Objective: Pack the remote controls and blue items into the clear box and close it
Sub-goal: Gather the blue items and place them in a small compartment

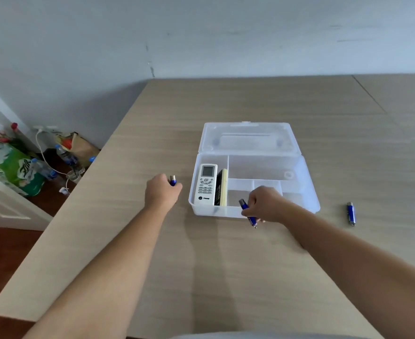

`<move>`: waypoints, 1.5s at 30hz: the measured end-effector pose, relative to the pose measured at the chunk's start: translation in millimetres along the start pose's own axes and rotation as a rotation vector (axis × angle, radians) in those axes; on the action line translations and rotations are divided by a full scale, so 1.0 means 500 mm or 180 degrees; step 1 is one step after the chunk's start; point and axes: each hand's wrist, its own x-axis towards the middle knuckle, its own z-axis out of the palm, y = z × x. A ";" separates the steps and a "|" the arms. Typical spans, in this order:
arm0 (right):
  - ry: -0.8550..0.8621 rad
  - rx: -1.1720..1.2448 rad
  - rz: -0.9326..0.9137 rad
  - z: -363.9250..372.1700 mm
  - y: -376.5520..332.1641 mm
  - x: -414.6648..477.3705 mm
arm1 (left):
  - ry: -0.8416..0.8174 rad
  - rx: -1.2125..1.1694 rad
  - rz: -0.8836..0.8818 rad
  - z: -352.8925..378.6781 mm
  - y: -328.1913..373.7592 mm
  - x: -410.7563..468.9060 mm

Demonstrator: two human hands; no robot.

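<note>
both hands mid-packing: left grip (163,190) pinching a small blue cylinder (172,181), right grip (262,206) pinching a blue metal pen-light (248,214); next, drop both into the clear plastic box (306,192).

A light wood table (250,106) stands against a pale grey wall (201,33), with dark red-brown floor (3,253) at left holding a green bag (11,167), water bottles (66,155) and a white door (3,204).

A clear, frosted box (253,182) is sitting on a pale wood-grain table (226,265). Inside, at its nine o'clock, a white remote (205,184) is lying beside a black-and-yellow one (222,188). At three o'clock a blue item (351,213) is showing silver ends.
</note>
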 end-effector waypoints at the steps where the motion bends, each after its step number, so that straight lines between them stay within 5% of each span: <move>1: 0.0177 0.0148 -0.0023 -0.028 0.008 0.000 | -0.0010 -0.0151 0.0159 -0.007 0.032 0.003; 11: 0.1329 0.0489 0.0106 -0.144 0.177 0.031 | -0.1198 -0.0610 0.1101 0.166 0.277 -0.078; 30: 0.0786 -0.2867 -0.0110 -0.084 0.249 0.090 | -0.1392 -0.0788 0.1093 0.308 0.315 -0.092; 33: 0.0992 -0.2243 -0.0220 -0.096 0.273 0.081 | -0.1440 -0.0620 0.1097 0.315 0.334 -0.100; 37: 0.1804 -0.0174 -0.0011 -0.099 0.314 0.048 | -0.1619 0.0007 0.1210 0.339 0.378 -0.124; 41: 0.1761 0.0955 0.0344 -0.084 0.335 0.024 | -0.1717 0.1040 0.1311 0.386 0.409 -0.158; 45: 0.1529 0.1451 0.0458 -0.078 0.354 0.020 | -0.1712 0.1111 0.0820 0.422 0.414 -0.164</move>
